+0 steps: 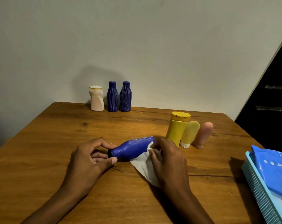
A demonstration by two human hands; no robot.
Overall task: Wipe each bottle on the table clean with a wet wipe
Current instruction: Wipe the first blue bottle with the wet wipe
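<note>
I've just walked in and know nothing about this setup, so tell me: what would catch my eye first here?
First, the two hands at the middle of the wooden table: the left hand pinches the cap end of a blue bottle lying on its side, while the right hand rubs it with a white wet wipe. Next, two streaked dark-blue bottles beside a white bottle stand against the wall.

Blue bottle (133,147) on its side, white wipe (145,165) against base.

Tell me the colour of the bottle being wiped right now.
Blue, with a black cap end; the bottle lies on its side between both hands, seen in the head view.
</note>
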